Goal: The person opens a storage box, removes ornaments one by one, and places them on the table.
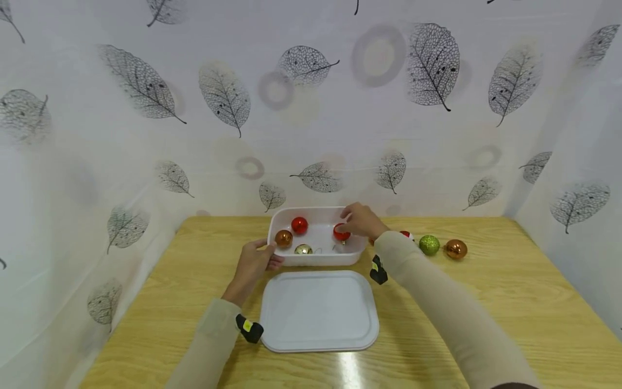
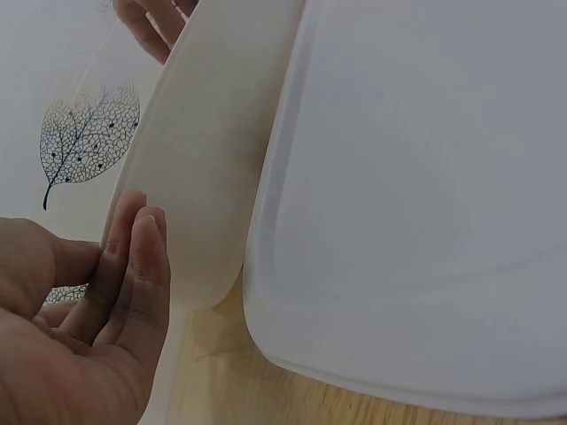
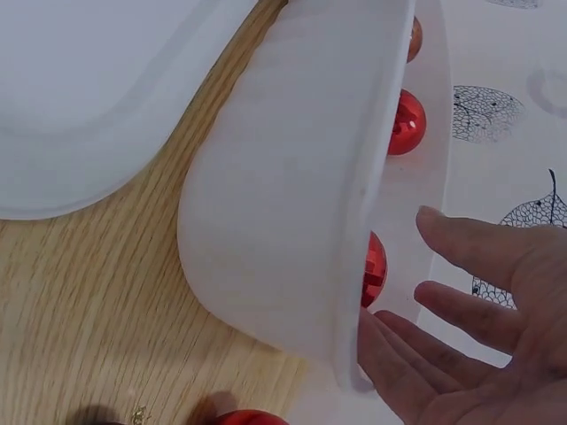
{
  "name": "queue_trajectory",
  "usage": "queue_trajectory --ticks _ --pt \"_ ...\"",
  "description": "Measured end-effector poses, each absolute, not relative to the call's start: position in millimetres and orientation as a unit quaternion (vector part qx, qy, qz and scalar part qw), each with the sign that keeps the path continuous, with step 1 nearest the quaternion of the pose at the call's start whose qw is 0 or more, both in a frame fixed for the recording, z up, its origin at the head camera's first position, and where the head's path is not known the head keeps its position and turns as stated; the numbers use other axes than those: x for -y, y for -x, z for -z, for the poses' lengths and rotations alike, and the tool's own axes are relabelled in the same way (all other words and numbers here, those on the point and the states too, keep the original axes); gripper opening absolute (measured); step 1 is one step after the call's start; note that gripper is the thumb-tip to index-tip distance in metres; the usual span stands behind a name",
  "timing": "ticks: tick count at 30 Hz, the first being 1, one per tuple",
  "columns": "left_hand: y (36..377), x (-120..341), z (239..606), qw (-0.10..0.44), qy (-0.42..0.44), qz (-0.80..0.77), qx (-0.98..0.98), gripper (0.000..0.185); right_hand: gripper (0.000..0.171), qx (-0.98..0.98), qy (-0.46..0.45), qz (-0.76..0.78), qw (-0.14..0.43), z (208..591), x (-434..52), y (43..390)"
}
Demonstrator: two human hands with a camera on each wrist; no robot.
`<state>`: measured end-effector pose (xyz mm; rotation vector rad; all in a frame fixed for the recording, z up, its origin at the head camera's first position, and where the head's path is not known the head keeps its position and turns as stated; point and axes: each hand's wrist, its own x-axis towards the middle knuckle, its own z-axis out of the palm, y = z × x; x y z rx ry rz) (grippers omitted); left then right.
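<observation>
A white plastic box [image 1: 320,260] stands toward the back of the table. Inside lie a copper ball [image 1: 284,239], a red ball [image 1: 299,225], a gold ball [image 1: 303,249] and a second red ball [image 1: 342,232] at the right end. My left hand [image 1: 252,262] grips the box's front left corner, thumb at the rim and fingers against the outer wall [image 2: 208,177]. Over the right end, my right hand [image 1: 362,220] reaches in above the second red ball; in the right wrist view its fingers [image 3: 469,243] are spread, with that ball [image 3: 375,270] beyond them.
A white lid [image 1: 319,310] lies flat in front of the box. To the right of the box sit a green glitter ball [image 1: 429,245], a copper ball [image 1: 455,249] and a red-and-white one [image 1: 407,235] partly behind the right sleeve. A leaf-print curtain [image 1: 311,124] hangs behind the table.
</observation>
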<state>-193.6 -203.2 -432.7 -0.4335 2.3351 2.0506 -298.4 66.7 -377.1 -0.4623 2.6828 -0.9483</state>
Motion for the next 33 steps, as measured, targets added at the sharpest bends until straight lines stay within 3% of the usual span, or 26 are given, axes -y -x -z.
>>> queue_trajectory --ticks 15,33 --pt "193 204 431 0.001 0.134 -0.653 -0.746 0.043 0.048 -0.927 0.171 0.311 0.118 394 -52 299" --pt "193 205 433 0.001 0.129 -0.654 -0.745 0.042 0.035 -0.914 0.225 0.324 0.100 408 -50 301"
